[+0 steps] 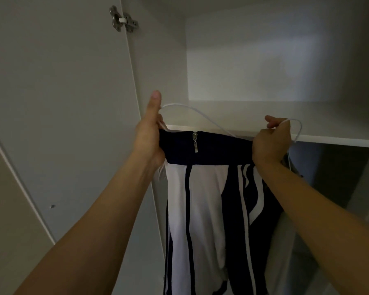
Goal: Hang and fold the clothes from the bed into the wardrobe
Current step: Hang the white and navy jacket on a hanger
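A navy and white track jacket (202, 199) with a silver zip pull at its collar hangs in front of the open wardrobe. My left hand (149, 135) grips the collar's left end, thumb raised. My right hand (272, 141) grips the collar's right end and a thin white cord (200, 116) that arcs between both hands and loops past the right hand. The jacket's body drops out of the frame's bottom. Whether a hanger sits inside the jacket is hidden.
The wardrobe's upper shelf (307, 138) runs just behind my hands, with a bare compartment above. The open door (58, 103) with a metal hinge (123, 19) stands at the left. Below the shelf, right of the jacket, a dark garment (294, 167) hangs in shadow.
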The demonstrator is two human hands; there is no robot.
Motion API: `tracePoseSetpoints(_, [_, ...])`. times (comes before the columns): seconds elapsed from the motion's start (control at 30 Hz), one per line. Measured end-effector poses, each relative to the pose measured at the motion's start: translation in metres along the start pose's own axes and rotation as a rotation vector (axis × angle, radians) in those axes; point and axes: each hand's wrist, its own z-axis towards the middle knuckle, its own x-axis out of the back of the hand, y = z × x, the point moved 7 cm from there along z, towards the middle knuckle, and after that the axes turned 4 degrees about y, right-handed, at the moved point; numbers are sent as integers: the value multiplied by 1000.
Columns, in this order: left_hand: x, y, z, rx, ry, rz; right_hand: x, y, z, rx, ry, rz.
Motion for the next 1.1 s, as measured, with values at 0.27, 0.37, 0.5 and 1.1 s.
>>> tracePoseSetpoints(0.27, [5, 9, 15, 53, -120, 96, -2, -19, -8, 41, -221, 63])
tracePoseSetpoints(0.37, [9, 14, 20, 56, -185, 103, -12, -1, -11, -196, -378, 111])
tracePoseSetpoints(0.5, [-2, 22, 15, -120, -200, 234, -9, 36, -41, -548, -871, -592])
tracePoseSetpoints(1.1, [-7, 4, -6, -498, -300, 424, -74, -8, -119, -538, -1558, -67])
